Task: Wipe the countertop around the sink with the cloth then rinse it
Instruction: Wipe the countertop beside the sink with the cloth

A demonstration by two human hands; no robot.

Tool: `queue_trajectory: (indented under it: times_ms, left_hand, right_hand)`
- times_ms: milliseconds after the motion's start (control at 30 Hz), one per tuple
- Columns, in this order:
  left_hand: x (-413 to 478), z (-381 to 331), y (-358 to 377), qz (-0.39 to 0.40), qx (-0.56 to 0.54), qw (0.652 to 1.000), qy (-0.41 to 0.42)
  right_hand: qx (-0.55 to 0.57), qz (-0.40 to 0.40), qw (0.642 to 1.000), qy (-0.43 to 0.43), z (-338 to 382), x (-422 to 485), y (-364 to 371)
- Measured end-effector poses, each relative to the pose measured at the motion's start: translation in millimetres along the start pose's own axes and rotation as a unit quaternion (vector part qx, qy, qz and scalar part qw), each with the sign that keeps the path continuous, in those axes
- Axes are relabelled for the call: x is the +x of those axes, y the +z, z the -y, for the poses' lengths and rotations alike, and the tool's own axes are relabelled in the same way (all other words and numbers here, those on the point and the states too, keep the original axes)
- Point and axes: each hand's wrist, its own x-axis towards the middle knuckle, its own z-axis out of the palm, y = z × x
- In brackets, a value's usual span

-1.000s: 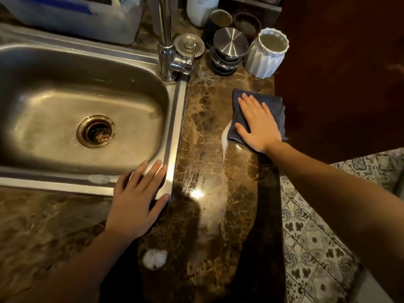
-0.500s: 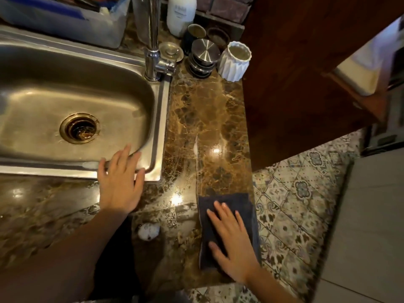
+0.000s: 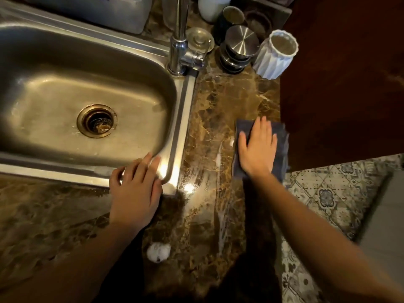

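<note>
A dark grey cloth [image 3: 281,147] lies flat on the brown marble countertop [image 3: 209,119] to the right of the steel sink [image 3: 183,101]. My right hand [image 3: 256,147] presses on the cloth with fingers straight and spread, near the counter's right edge. My left hand [image 3: 135,189] rests on the near right corner of the sink rim, fingers relaxed, holding nothing. Wet streaks and a thin line of foam run along the counter between my two hands. The faucet [image 3: 178,40] stands at the sink's far right corner.
A white fluted cup [image 3: 276,55], stacked steel lids [image 3: 238,47], dark cups and a white bottle [image 3: 213,6] crowd the counter's back. A small blob of foam [image 3: 158,252] sits near the front edge. A dark wooden panel [image 3: 341,84] borders the right; patterned floor tiles [image 3: 328,197] lie below.
My right hand slid the cloth from the back of the counter to the front edge, then back up to the middle. My left hand stayed on the sink's corner.
</note>
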Motion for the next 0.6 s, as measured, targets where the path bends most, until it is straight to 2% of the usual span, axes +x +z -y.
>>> queue_trajectory:
  times_ms: [133,333,433,533,600]
  left_hand:
    - [0.9,-0.3,0.5,-0.002,0.0,1.0,-0.003]
    - [0.2,-0.8,0.7,-0.024,-0.004,1.0,0.001]
    - [0.3,-0.6,1.0,-0.041,-0.004,0.999,0.011]
    - [-0.8,-0.9,1.9,-0.043,-0.011,0.999,0.011]
    - [-0.9,-1.3,2.1,-0.042,-0.017,0.999,0.007]
  right_hand:
    - [0.005,-0.006,1.0,-0.023,25.9,79.9,-2.8]
    - [-0.024,0.007,0.998,-0.064,30.9,91.2,-3.5]
    - [-0.021,0.019,0.988,-0.155,29.6,66.5,-5.6]
    - [-0.004,0.077,0.955,-0.288,20.7,6.4,-7.2]
    - [-0.01,0.115,0.938,-0.326,10.0,-48.6,-8.5]
